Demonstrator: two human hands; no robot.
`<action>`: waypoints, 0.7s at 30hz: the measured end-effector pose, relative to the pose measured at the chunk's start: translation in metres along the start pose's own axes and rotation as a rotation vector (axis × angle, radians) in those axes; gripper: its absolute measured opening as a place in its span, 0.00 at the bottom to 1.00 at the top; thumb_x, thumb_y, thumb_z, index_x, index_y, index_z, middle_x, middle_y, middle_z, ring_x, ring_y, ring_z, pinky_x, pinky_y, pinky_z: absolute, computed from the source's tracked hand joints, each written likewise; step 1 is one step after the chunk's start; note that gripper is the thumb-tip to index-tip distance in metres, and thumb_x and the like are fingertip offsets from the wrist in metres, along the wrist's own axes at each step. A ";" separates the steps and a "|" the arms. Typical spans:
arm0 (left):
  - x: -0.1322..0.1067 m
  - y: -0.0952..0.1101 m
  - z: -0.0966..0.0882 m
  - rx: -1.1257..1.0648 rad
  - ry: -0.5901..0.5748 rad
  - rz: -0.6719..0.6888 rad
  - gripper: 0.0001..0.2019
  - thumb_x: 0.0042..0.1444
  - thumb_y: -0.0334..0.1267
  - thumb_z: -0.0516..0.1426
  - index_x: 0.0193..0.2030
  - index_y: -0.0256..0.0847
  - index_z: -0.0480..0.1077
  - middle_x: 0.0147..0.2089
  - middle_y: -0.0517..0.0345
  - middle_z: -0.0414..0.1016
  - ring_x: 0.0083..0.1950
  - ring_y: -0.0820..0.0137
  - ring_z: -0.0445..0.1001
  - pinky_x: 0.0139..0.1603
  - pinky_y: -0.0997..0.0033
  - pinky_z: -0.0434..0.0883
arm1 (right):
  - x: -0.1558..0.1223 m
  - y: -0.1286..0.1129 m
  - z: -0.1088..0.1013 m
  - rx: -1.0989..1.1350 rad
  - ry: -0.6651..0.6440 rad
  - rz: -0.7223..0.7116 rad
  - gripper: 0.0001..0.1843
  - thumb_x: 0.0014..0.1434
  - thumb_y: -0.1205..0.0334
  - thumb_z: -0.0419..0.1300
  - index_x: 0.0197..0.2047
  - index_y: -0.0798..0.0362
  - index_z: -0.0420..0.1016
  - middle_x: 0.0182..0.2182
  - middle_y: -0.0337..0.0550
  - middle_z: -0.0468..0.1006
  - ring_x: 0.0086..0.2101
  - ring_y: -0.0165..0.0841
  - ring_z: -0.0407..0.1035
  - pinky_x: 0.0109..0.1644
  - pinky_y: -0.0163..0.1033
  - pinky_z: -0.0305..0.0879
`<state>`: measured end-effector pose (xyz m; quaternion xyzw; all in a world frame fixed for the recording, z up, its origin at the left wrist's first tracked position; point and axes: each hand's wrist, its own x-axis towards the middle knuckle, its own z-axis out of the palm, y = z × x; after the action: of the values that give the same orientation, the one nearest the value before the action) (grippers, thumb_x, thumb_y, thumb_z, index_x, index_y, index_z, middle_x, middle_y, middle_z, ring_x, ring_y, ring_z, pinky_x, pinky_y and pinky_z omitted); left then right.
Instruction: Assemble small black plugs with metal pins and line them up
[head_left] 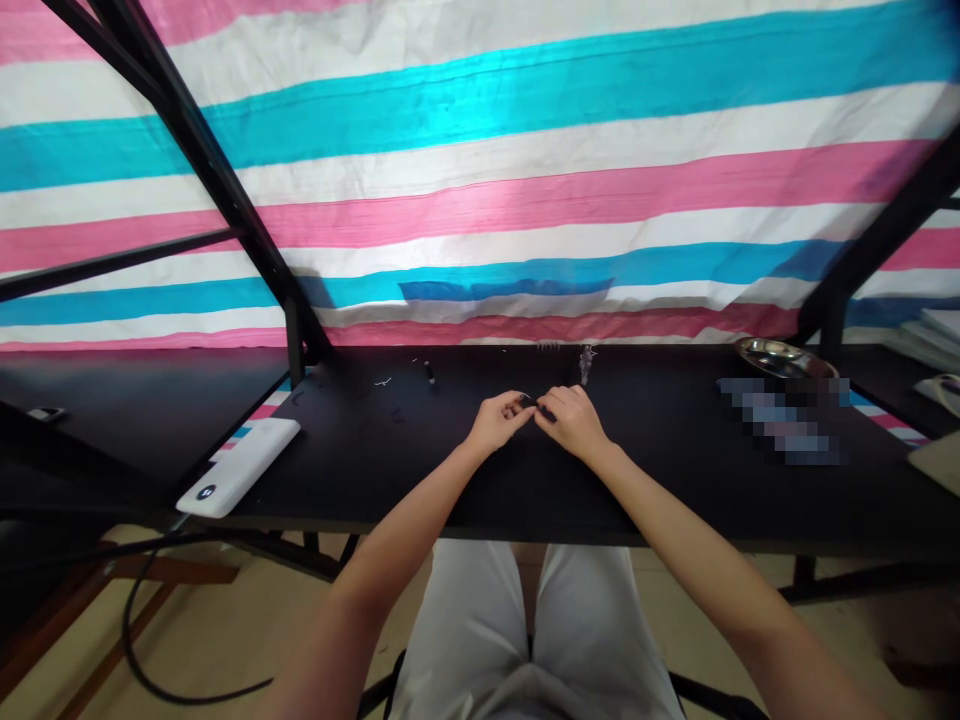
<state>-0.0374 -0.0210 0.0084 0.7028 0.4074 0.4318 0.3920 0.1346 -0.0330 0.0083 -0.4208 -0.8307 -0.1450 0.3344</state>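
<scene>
Close together over the middle of the black table (360,460), both hands have their fingers curled inward. My left hand (496,420) pinches a small dark piece (529,402), and a thin pale strand shows at its top. My right hand (571,420) is closed on the other side of the same dark piece, which is too small and too covered to name. Beyond the right hand lies a little heap of clear or silvery bits (586,364). A short black stick with a light band (429,373) rests to the left, beyond the left hand.
A white power bank (238,468) with a cable sits at the table's left edge. At the right are a shiny metal dish (784,358) and a blurred-out patch (784,420). White scraps (383,381) lie at the back. Black frame bars (217,180) rise before a striped sheet (525,110).
</scene>
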 end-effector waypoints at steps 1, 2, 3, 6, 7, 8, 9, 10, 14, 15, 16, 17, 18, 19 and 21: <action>0.000 0.000 0.000 -0.010 -0.001 -0.005 0.17 0.46 0.46 0.59 0.38 0.35 0.70 0.22 0.63 0.67 0.17 0.81 0.60 0.18 0.80 0.59 | 0.000 -0.002 0.000 0.014 0.003 0.002 0.12 0.60 0.62 0.49 0.32 0.54 0.72 0.28 0.45 0.74 0.31 0.33 0.64 0.38 0.40 0.52; 0.000 0.000 0.001 -0.021 0.001 -0.010 0.17 0.46 0.46 0.59 0.37 0.34 0.70 0.21 0.63 0.67 0.17 0.81 0.60 0.18 0.80 0.58 | 0.001 -0.003 0.000 0.024 0.005 0.008 0.12 0.61 0.61 0.49 0.33 0.54 0.72 0.28 0.45 0.74 0.31 0.33 0.64 0.38 0.40 0.52; -0.001 0.001 0.001 -0.030 0.003 -0.015 0.17 0.46 0.47 0.59 0.36 0.34 0.70 0.21 0.63 0.67 0.17 0.81 0.60 0.17 0.80 0.58 | 0.001 -0.004 0.000 0.033 0.006 0.014 0.13 0.61 0.61 0.49 0.33 0.54 0.73 0.29 0.45 0.74 0.31 0.34 0.65 0.38 0.40 0.52; -0.001 0.004 0.002 -0.048 -0.006 -0.029 0.16 0.47 0.48 0.59 0.32 0.35 0.69 0.21 0.62 0.67 0.17 0.80 0.60 0.17 0.79 0.58 | 0.001 -0.006 0.000 0.049 0.000 0.033 0.13 0.61 0.62 0.49 0.37 0.55 0.73 0.30 0.47 0.74 0.33 0.34 0.65 0.39 0.41 0.54; -0.001 0.004 0.001 -0.053 -0.008 -0.036 0.16 0.47 0.48 0.58 0.31 0.35 0.69 0.20 0.62 0.66 0.16 0.80 0.60 0.16 0.79 0.58 | 0.000 -0.006 0.000 0.059 -0.012 0.032 0.13 0.60 0.61 0.49 0.39 0.55 0.73 0.31 0.47 0.74 0.33 0.35 0.66 0.39 0.41 0.55; 0.000 0.004 0.001 -0.054 -0.004 -0.044 0.16 0.47 0.48 0.58 0.31 0.35 0.69 0.20 0.63 0.66 0.16 0.80 0.60 0.17 0.79 0.58 | 0.000 -0.006 0.001 0.071 -0.030 0.026 0.13 0.60 0.61 0.50 0.41 0.55 0.73 0.33 0.48 0.74 0.34 0.35 0.66 0.39 0.41 0.55; 0.002 0.002 -0.001 -0.048 0.014 -0.050 0.16 0.47 0.49 0.58 0.31 0.35 0.69 0.19 0.63 0.66 0.16 0.79 0.60 0.17 0.79 0.58 | 0.000 -0.006 0.001 0.085 -0.054 0.018 0.14 0.60 0.60 0.51 0.45 0.56 0.72 0.35 0.49 0.74 0.36 0.36 0.66 0.39 0.40 0.56; 0.004 0.000 -0.005 -0.031 0.050 -0.054 0.16 0.47 0.49 0.58 0.31 0.36 0.69 0.19 0.63 0.66 0.16 0.79 0.60 0.18 0.78 0.58 | 0.000 -0.006 0.001 0.099 -0.080 0.009 0.16 0.59 0.60 0.52 0.48 0.56 0.70 0.37 0.49 0.74 0.37 0.36 0.67 0.39 0.40 0.57; 0.016 -0.014 -0.033 0.183 0.369 -0.087 0.13 0.47 0.47 0.57 0.30 0.37 0.70 0.18 0.63 0.66 0.20 0.75 0.65 0.26 0.75 0.63 | -0.001 -0.005 0.003 0.133 -0.164 0.021 0.20 0.60 0.60 0.51 0.54 0.53 0.66 0.41 0.49 0.73 0.40 0.37 0.67 0.41 0.41 0.60; 0.020 -0.018 -0.043 0.280 0.445 -0.131 0.12 0.47 0.46 0.57 0.30 0.38 0.70 0.18 0.62 0.67 0.21 0.74 0.66 0.28 0.74 0.63 | -0.002 -0.005 0.004 0.139 -0.180 0.034 0.19 0.60 0.60 0.50 0.54 0.52 0.67 0.41 0.49 0.73 0.40 0.36 0.68 0.42 0.41 0.60; 0.022 -0.022 -0.054 0.387 0.505 -0.194 0.11 0.47 0.45 0.56 0.30 0.38 0.71 0.19 0.61 0.68 0.23 0.72 0.68 0.30 0.73 0.64 | -0.002 -0.005 0.004 0.146 -0.198 0.047 0.18 0.60 0.60 0.49 0.53 0.52 0.68 0.41 0.48 0.73 0.40 0.36 0.68 0.42 0.42 0.60; 0.024 -0.025 -0.064 0.481 0.561 -0.256 0.11 0.48 0.44 0.56 0.30 0.39 0.72 0.21 0.58 0.70 0.26 0.70 0.70 0.32 0.72 0.64 | -0.002 -0.004 0.004 0.155 -0.218 0.058 0.17 0.61 0.60 0.49 0.52 0.51 0.69 0.40 0.47 0.74 0.40 0.36 0.68 0.43 0.42 0.60; 0.026 -0.028 -0.073 0.561 0.590 -0.311 0.11 0.48 0.43 0.55 0.31 0.39 0.72 0.24 0.56 0.72 0.29 0.67 0.72 0.33 0.70 0.64 | -0.002 -0.004 0.004 0.165 -0.239 0.064 0.17 0.61 0.60 0.49 0.51 0.52 0.70 0.40 0.47 0.74 0.40 0.35 0.68 0.43 0.42 0.61; 0.027 -0.031 -0.081 0.629 0.610 -0.368 0.11 0.48 0.43 0.55 0.32 0.40 0.73 0.27 0.53 0.74 0.32 0.64 0.73 0.34 0.69 0.64 | -0.002 -0.004 0.004 0.177 -0.259 0.067 0.16 0.61 0.60 0.49 0.50 0.52 0.70 0.40 0.46 0.74 0.39 0.35 0.69 0.43 0.41 0.61; 0.028 -0.036 -0.092 0.723 0.606 -0.459 0.12 0.47 0.44 0.55 0.35 0.41 0.74 0.34 0.49 0.76 0.38 0.59 0.73 0.36 0.66 0.65 | -0.002 -0.003 0.003 0.208 -0.286 0.067 0.16 0.61 0.60 0.49 0.48 0.52 0.72 0.39 0.46 0.74 0.38 0.33 0.69 0.43 0.41 0.62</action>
<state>-0.1228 0.0355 0.0131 0.5295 0.7690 0.3505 0.0733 0.1313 -0.0346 0.0048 -0.4279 -0.8658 0.0144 0.2590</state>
